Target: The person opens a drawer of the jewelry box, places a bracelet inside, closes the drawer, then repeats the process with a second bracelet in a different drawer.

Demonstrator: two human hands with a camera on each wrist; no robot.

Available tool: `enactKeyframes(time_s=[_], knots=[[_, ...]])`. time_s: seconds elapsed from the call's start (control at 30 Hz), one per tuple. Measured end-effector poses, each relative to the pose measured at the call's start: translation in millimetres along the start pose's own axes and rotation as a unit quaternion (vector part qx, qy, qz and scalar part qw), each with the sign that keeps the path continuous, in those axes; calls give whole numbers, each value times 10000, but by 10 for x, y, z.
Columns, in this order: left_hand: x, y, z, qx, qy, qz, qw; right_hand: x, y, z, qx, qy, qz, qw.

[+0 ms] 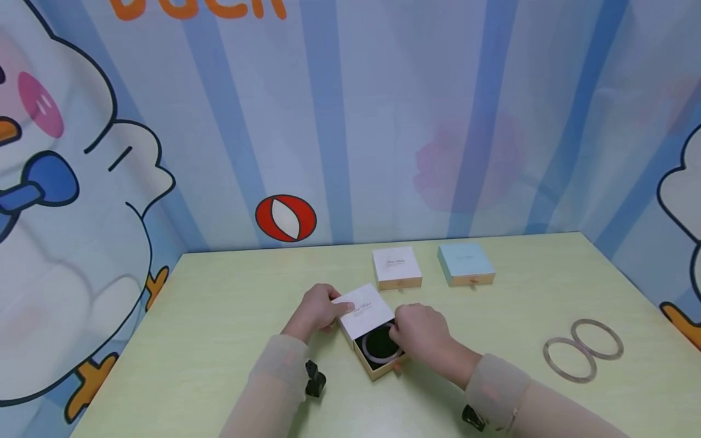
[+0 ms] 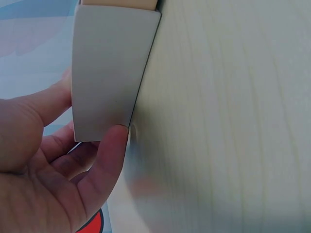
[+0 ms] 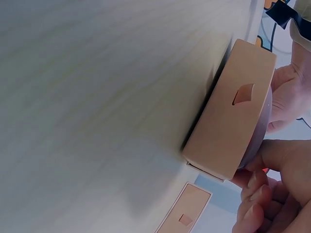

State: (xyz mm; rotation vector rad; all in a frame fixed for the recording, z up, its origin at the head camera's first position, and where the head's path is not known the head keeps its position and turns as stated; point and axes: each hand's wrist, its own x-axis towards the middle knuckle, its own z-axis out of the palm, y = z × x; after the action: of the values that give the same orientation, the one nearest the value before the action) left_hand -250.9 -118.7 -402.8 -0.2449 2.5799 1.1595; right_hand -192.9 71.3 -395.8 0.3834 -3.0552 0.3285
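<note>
We see a shallow, square jewellery box partly open on a pale table (image 1: 235, 328) with fine wood grain. Its smooth white sleeve (image 1: 369, 311), printed with small dark script, is crisp-edged and looks like card. The tan drawer (image 3: 228, 114) slides out towards us, matte and plain-fronted, with a small tab (image 3: 244, 94) in its face. Inside, a dark lining (image 1: 381, 342) sits beneath a pale lilac bangle (image 3: 259, 128), a slim, rounded ring whose edge, from the right wrist, shows above the drawer's side.

We find the box between the two hands, turned at an angle. The left hand (image 1: 323, 309) grips the sleeve's back left corner, thumb on top and fingers round the end. The right hand (image 1: 421, 331) is at the drawer's right side, thumb and fingers closed narrowly on the bangle's rim; its other fingers are curled.

To the right, well apart from the hands, we see two matching bangles (image 1: 578, 379) lying flat, their edges meeting. Behind the open box stand a closed white box (image 1: 396, 263) and a closed light-blue box (image 1: 467, 260), both with tan drawer fronts.
</note>
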Motion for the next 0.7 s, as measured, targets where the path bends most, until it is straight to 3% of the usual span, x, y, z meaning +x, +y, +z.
enactKeyframes(time_s=[0.7], knots=[[10,-11,12,30,25,0,10000,42,-15,64,-120,-69,-47,9999]])
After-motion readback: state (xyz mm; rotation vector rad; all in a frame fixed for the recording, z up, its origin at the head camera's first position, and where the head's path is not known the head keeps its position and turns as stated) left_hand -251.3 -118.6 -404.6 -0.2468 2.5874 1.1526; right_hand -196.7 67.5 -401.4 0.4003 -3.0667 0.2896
